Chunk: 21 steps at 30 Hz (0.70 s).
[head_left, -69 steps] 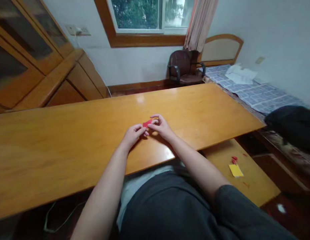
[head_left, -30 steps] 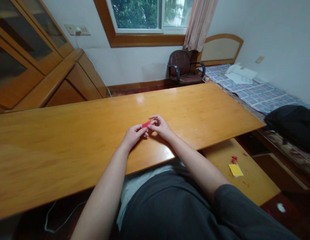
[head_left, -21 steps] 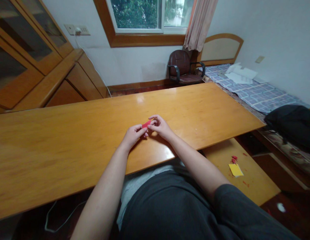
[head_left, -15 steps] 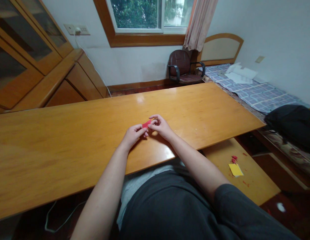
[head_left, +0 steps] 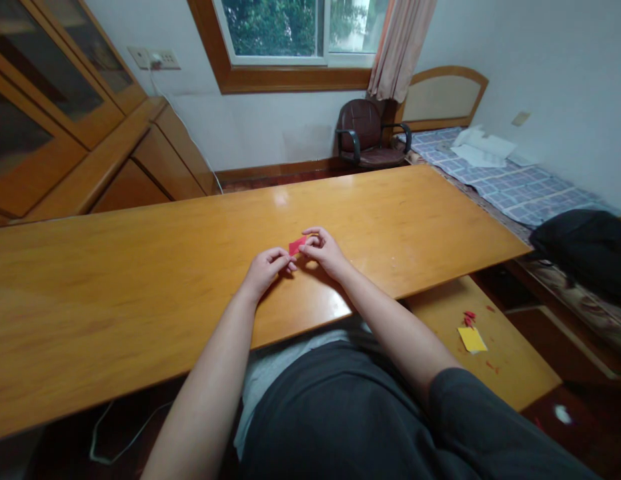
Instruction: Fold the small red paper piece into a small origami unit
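Observation:
A small flat red piece of paper [head_left: 296, 246] is held up between my hands, just above the wooden table [head_left: 155, 280]. My right hand [head_left: 324, 252] pinches its right end between thumb and fingers, the forefinger arched over the top. At the lower left corner of the paper, my left hand [head_left: 269, 269] has thumb and forefinger closed together on its edge. My fingers cover part of the red piece, so its folds cannot be made out.
Right of the table, a lower board [head_left: 440, 313] bears a yellow paper stack [head_left: 472, 339] and small crumpled red pieces [head_left: 469, 319]. Beyond are a brown armchair [head_left: 363, 133], a bed [head_left: 510, 187] with a black bag [head_left: 585, 253], and a wooden cabinet [head_left: 115, 160] at left.
The red paper has shifted slightly up and to the right with my right hand, and more of its face shows. My left fingers have slid toward its lower corner.

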Each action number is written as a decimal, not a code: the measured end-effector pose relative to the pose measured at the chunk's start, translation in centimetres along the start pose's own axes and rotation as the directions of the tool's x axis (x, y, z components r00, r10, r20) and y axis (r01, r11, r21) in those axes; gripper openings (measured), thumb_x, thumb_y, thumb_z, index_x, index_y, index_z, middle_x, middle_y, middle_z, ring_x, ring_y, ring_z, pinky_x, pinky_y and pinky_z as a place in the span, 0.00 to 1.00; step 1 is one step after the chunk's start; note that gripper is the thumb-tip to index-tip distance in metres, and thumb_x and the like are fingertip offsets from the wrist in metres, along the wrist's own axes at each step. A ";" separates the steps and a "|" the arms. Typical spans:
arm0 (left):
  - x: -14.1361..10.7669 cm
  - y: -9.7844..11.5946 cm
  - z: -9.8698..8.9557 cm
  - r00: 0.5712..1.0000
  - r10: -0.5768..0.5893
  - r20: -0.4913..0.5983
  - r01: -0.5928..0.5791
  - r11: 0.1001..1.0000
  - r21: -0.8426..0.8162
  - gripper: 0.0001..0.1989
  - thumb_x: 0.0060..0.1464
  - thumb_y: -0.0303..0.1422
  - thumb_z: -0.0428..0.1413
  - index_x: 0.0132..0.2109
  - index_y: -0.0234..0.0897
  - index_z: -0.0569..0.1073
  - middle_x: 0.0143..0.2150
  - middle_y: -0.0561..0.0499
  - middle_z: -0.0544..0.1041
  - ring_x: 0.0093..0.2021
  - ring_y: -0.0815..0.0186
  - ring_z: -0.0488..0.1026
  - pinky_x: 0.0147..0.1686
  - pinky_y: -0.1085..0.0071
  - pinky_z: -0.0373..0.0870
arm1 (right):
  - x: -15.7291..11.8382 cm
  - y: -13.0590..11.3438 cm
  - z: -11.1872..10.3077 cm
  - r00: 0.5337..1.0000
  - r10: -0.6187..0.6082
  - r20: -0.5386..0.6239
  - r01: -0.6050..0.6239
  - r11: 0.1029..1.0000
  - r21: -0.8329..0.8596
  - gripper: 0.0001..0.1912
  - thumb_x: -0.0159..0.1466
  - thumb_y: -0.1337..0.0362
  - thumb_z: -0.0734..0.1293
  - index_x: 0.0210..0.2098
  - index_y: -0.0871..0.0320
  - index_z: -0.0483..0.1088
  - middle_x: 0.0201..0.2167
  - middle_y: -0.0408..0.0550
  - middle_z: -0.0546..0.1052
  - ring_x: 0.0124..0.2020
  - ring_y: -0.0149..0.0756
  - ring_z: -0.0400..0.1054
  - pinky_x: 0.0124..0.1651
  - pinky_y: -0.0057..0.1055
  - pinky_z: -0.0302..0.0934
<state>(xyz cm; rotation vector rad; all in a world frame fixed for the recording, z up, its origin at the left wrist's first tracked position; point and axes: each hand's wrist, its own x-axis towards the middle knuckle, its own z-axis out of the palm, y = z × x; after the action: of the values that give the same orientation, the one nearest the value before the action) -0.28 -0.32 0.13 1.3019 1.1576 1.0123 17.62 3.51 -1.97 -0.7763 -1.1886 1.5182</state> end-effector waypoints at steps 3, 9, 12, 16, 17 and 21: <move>0.0 -0.2 -0.2 1.000 0.007 0.004 -0.007 1.000 0.006 0.13 0.47 0.41 0.61 0.32 0.34 0.76 0.26 0.48 0.79 0.26 0.66 0.74 0.30 0.69 0.71 | 0.0 -0.1 0.0 1.000 0.000 -0.006 0.000 1.000 0.001 0.26 0.50 0.60 0.76 0.44 0.56 0.65 0.23 0.34 0.72 0.25 0.27 0.66 0.35 0.27 0.61; 0.1 -0.4 -0.4 0.999 0.046 -0.002 -0.046 0.999 0.025 0.12 0.49 0.41 0.60 0.32 0.34 0.76 0.26 0.47 0.79 0.27 0.64 0.75 0.31 0.69 0.70 | 0.0 -0.2 0.0 1.000 -0.004 -0.015 0.004 1.000 0.006 0.26 0.50 0.60 0.76 0.44 0.56 0.65 0.23 0.34 0.72 0.25 0.27 0.65 0.34 0.27 0.60; 0.1 -0.5 -0.4 0.998 0.058 -0.016 -0.058 0.998 0.024 0.11 0.49 0.39 0.59 0.32 0.34 0.75 0.27 0.48 0.80 0.27 0.64 0.75 0.31 0.69 0.70 | 0.0 -0.2 0.0 1.000 -0.007 -0.017 0.007 1.000 0.000 0.26 0.50 0.60 0.75 0.44 0.56 0.64 0.23 0.34 0.72 0.25 0.27 0.65 0.34 0.27 0.60; 0.1 -0.3 -0.2 0.998 0.065 -0.023 -0.065 0.998 0.017 0.11 0.49 0.40 0.59 0.33 0.35 0.74 0.27 0.48 0.80 0.27 0.65 0.75 0.31 0.70 0.70 | 0.0 -0.3 0.1 1.000 -0.008 -0.013 0.008 1.000 0.006 0.25 0.50 0.60 0.75 0.44 0.56 0.64 0.23 0.34 0.72 0.25 0.27 0.66 0.35 0.27 0.61; 0.1 -0.2 -0.1 0.998 0.066 -0.020 -0.065 0.997 0.028 0.12 0.50 0.41 0.59 0.33 0.35 0.74 0.27 0.48 0.80 0.27 0.65 0.74 0.31 0.70 0.69 | 0.0 -0.4 0.1 1.000 -0.008 -0.010 0.009 1.000 0.010 0.25 0.50 0.60 0.75 0.44 0.56 0.64 0.23 0.34 0.72 0.25 0.27 0.66 0.35 0.27 0.61; 0.1 0.1 0.2 0.999 0.051 -0.016 -0.050 0.995 0.083 0.15 0.49 0.45 0.61 0.31 0.35 0.73 0.26 0.50 0.78 0.26 0.66 0.73 0.31 0.70 0.69 | -0.1 -0.4 0.3 1.000 0.000 0.003 0.000 1.000 0.000 0.25 0.50 0.60 0.76 0.44 0.56 0.65 0.24 0.34 0.73 0.25 0.27 0.66 0.34 0.27 0.61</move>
<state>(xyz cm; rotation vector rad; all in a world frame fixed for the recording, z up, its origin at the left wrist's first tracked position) -0.04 -0.30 0.20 1.3961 1.1964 1.0239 17.51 3.27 -1.52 -0.7743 -1.1910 1.5204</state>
